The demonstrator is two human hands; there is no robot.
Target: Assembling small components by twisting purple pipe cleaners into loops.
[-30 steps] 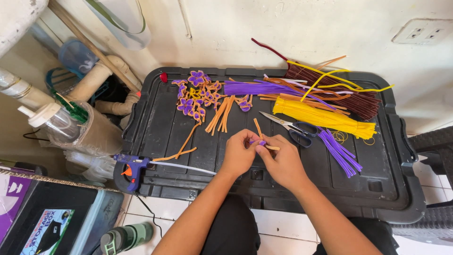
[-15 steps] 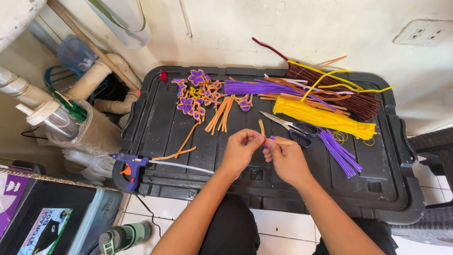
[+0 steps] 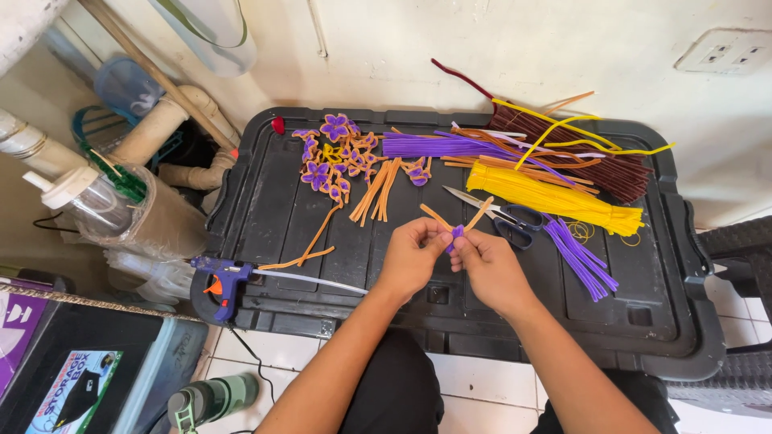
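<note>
My left hand [image 3: 412, 259] and my right hand [image 3: 489, 269] meet over the black plastic lid [image 3: 273, 201] and pinch a small pipe-cleaner piece [image 3: 456, 227] between their fingertips. It has a purple middle and two orange ends that stick up and outward. Just behind my hands lie scissors [image 3: 500, 215] with dark handles. Finished purple and orange pipe-cleaner flowers [image 3: 331, 157] sit at the lid's back left, with short orange pieces [image 3: 378, 189] beside them.
Bundles of purple [image 3: 438, 145], yellow [image 3: 555, 197] and dark red pipe cleaners [image 3: 599, 167] lie at the back right, short purple pieces [image 3: 581, 257] at right. A blue glue gun [image 3: 221, 279] rests on the lid's front left. Pipes and a plastic bottle [image 3: 88, 201] stand at left.
My hands have lifted slightly and drawn together on the piece; its two orange ends now point up in a V shape. Nothing else has moved.
</note>
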